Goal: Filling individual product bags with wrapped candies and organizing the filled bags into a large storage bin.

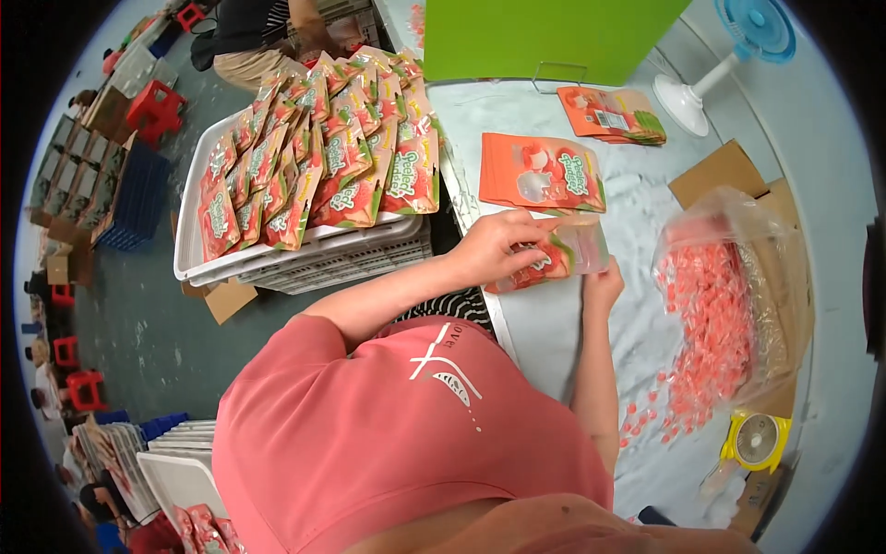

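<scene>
Over the table's near edge, my left hand (503, 247) is closed around a red and green stand-up pouch (546, 268) lying on its side. At the pouch's right end is a translucent, pale pink piece (587, 247); I cannot make out whether it is a clear container or part of the pouch. My right hand (603, 284) pinches that piece at its lower edge. Just beyond the hands lies a stack of flat orange-red pouches (498, 175). To the right, small wrapped pink-red candies (706, 314) spill from a clear plastic bag (761, 240).
Filled pouches (346, 152) stand in rows on a white tray (189, 249) atop stacked trays at left. More pouches (609, 115) lie beyond, near a green panel (554, 37) and a blue-white fan (683, 102). A yellow fan (757, 440) sits at lower right. Another person (268, 42) works at upper left.
</scene>
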Tool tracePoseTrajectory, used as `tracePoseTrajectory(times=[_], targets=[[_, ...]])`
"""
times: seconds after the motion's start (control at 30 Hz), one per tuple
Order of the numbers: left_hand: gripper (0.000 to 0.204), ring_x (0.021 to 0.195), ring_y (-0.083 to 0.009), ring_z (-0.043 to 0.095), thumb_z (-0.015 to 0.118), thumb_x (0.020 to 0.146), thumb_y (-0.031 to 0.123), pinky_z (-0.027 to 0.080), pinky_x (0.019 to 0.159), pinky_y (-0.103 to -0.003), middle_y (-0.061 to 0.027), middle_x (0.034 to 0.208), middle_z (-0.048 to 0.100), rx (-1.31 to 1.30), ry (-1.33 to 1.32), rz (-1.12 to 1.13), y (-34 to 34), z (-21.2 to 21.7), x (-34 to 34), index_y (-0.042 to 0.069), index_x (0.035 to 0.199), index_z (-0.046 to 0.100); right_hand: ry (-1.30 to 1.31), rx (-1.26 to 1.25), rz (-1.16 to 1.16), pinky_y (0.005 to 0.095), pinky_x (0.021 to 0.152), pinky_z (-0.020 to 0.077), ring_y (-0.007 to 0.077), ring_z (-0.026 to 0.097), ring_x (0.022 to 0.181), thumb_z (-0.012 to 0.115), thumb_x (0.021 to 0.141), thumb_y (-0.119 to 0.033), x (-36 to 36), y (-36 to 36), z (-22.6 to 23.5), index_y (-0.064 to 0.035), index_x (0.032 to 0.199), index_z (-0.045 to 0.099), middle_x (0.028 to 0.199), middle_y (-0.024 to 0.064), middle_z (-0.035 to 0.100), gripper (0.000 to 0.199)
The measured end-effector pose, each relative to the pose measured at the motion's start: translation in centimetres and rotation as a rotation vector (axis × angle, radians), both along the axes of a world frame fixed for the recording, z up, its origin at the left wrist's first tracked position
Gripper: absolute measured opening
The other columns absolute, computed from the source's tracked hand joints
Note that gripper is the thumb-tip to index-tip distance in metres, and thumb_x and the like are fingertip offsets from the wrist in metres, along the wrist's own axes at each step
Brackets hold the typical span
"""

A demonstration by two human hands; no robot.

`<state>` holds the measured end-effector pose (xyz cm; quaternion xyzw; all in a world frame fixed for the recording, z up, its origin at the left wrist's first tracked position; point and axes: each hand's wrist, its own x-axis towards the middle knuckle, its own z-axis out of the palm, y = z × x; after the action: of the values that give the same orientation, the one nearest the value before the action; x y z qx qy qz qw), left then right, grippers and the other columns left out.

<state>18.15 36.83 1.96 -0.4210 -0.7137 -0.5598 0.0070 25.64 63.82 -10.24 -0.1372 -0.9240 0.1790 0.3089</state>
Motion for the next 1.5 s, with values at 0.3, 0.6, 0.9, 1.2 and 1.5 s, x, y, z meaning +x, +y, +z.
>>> tracePoseTrajectory(times=[0.3, 0.6, 0.9, 1.2, 1.5], targets=[[0.017, 0.074, -0.0212, 0.067, 0.074, 0.084, 0.009, 0.053, 0.065, -0.031, -0.0101, 0.087, 0.065, -0.130, 0.127, -0.045, 2.5, 0.2, 0.0, 0.001, 0.098, 0.070, 0.718, -1.375, 0.137, 0.0235, 0.047, 0.0296, 0.0074, 0.039, 0.054, 0.058, 0.099, -0.023, 0.2, -4.7, 17.9, -0.0078, 0.090, 0.056, 0.072, -0.0003, 0.050, 0.018], [0.024, 0.073, -0.0183, 0.068, 0.076, 0.083, 0.009, 0.053, 0.065, -0.029, -0.0089, 0.089, 0.066, -0.157, 0.100, -0.114, 4.7, 0.3, 1.7, 0.000, 0.105, 0.071, 0.555, -0.885, 0.152, 0.0252, 0.076, 0.0501, 0.0112, 0.060, 0.083, 0.059, 0.100, -0.020, 2.4, -6.1, 16.4, 0.0008, 0.100, 0.062, 0.091, 0.0048, 0.065, 0.022], [0.023, 0.071, -0.0213, 0.065, 0.075, 0.082, 0.012, 0.054, 0.065, -0.031, -0.0097, 0.089, 0.066, -0.127, 0.120, -0.083, 5.4, 0.0, 1.9, 0.003, 0.104, 0.072, 0.501, -0.585, 0.206, 0.0270, 0.088, 0.0497, 0.0138, 0.061, 0.098, 0.047, 0.103, -0.012, 3.8, -6.4, 15.2, 0.0030, 0.109, 0.062, 0.107, 0.0084, 0.062, 0.022], [0.018, 0.070, -0.0182, 0.066, 0.075, 0.083, 0.004, 0.054, 0.064, -0.027, -0.0098, 0.090, 0.066, 0.015, 0.102, -0.004, 4.4, -1.0, 1.5, 0.000, 0.101, 0.071, 0.465, -0.368, 0.165, 0.0342, 0.090, 0.0506, 0.0228, 0.059, 0.110, 0.058, 0.095, -0.005, 7.8, -5.6, 16.6, 0.0002, 0.110, 0.063, 0.116, 0.0123, 0.057, 0.017], [0.033, 0.088, -0.0196, 0.064, 0.071, 0.086, 0.007, 0.051, 0.083, -0.032, -0.0116, 0.104, 0.065, 0.104, -0.080, -0.125, 4.7, -2.1, 2.9, 0.002, 0.118, 0.066, 0.149, 0.038, 0.115, 0.0336, 0.082, 0.0560, 0.0299, 0.064, 0.102, 0.070, 0.082, -0.003, 8.6, -7.4, 14.8, -0.0044, 0.104, 0.068, 0.127, 0.0139, 0.055, 0.022]])
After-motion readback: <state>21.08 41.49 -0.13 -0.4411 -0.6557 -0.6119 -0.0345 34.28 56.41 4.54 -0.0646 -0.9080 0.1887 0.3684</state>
